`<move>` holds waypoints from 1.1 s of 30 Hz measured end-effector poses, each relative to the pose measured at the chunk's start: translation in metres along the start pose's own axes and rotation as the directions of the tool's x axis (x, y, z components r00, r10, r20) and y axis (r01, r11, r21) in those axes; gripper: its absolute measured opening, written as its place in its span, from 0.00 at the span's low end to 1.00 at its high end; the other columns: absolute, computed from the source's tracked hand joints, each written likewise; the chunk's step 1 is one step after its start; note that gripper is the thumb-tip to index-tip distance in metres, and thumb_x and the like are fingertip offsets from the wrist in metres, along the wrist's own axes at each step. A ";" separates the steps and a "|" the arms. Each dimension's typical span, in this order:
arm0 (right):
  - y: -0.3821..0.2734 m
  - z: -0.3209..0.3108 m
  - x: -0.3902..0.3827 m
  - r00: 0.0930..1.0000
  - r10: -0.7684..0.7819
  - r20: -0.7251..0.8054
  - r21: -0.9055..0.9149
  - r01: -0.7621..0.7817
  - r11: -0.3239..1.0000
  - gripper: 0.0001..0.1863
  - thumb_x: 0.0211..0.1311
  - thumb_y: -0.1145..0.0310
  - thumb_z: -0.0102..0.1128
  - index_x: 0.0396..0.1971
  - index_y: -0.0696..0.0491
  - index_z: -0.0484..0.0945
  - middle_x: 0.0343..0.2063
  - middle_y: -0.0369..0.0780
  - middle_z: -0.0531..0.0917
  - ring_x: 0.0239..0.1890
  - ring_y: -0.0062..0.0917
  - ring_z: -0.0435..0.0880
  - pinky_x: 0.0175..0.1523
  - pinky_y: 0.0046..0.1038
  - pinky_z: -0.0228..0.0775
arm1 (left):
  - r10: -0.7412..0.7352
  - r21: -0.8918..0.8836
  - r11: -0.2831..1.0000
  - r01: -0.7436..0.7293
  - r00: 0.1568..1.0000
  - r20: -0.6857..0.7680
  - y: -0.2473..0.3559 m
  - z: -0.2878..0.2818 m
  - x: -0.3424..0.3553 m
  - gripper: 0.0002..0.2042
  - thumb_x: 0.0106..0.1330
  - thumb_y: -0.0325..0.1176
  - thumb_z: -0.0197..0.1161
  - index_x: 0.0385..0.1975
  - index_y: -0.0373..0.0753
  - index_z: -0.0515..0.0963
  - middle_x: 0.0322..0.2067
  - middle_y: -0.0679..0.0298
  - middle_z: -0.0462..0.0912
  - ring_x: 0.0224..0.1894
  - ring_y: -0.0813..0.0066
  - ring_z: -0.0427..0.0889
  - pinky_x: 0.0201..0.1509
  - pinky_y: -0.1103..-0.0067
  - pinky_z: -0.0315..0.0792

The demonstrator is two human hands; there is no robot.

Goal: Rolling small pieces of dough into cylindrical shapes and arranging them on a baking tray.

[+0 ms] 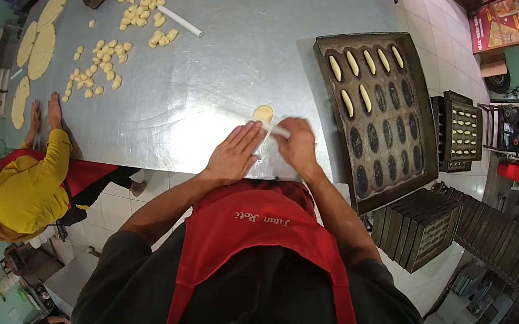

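Note:
A small flattened piece of dough [263, 113] lies on the metal table in front of me. Across its near side runs a thin white rolling pin [276, 129], part of it smeared by motion. My right hand [298, 146] curls its fingers around the pin's right end. Flat beside the dough, fingers stretched out, rests my left hand [234, 151], its fingertips close to the pin. Whether they touch the pin is hard to make out.
At right stands a dark moulded baking tray [381, 113] with several dough sticks in its far hollows. Dough balls [137, 13] and another white pin [180, 21] lie at far left. A co-worker in yellow [34, 185] reaches onto the table near flat dough sheets [41, 52]. Stacked trays [416, 229] stand right.

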State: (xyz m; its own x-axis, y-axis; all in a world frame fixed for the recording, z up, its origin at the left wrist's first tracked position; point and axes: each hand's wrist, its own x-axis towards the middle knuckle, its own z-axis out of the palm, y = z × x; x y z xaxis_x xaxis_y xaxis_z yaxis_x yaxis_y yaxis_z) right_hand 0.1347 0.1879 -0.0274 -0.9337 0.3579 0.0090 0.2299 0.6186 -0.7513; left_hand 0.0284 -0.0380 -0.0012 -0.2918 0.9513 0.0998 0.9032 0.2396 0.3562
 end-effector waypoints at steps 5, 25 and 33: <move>-0.028 -0.001 0.036 0.978 -0.086 -0.192 -0.422 -0.003 0.906 0.19 0.64 0.71 0.65 0.55 0.55 0.83 0.59 0.44 0.83 0.61 0.42 0.79 0.62 0.47 0.69 | -0.217 -0.173 0.967 0.186 0.959 -0.183 -0.003 -0.007 0.056 0.23 0.75 0.35 0.64 0.65 0.30 0.78 0.62 0.49 0.81 0.68 0.47 0.77 0.72 0.57 0.70; -0.083 0.054 -0.003 0.974 -0.025 0.224 -0.540 0.146 0.829 0.52 0.76 0.40 0.59 0.84 0.63 0.53 0.85 0.61 0.48 0.87 0.59 0.43 0.86 0.64 0.35 | -0.536 -0.246 0.844 0.478 0.716 -0.448 -0.212 -0.078 -0.025 0.15 0.71 0.33 0.67 0.53 0.32 0.83 0.49 0.45 0.86 0.52 0.43 0.83 0.62 0.56 0.76; -0.086 0.059 0.119 0.988 -0.130 -0.088 -0.465 0.075 0.882 0.38 0.74 0.51 0.68 0.72 0.63 0.70 0.70 0.57 0.72 0.68 0.54 0.72 0.72 0.57 0.62 | -0.573 -0.115 0.781 0.613 0.632 -0.522 -0.380 -0.086 0.030 0.18 0.71 0.37 0.71 0.53 0.31 0.82 0.50 0.43 0.86 0.50 0.39 0.84 0.62 0.54 0.77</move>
State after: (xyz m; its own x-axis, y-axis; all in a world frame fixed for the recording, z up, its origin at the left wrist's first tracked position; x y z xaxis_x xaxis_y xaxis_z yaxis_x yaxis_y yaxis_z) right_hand -0.0125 0.1365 -0.0006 -0.9277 0.3348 0.1650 0.2608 0.8978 -0.3549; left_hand -0.3508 -0.1168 -0.0532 -0.8663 0.3627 0.3435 0.4904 0.7484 0.4465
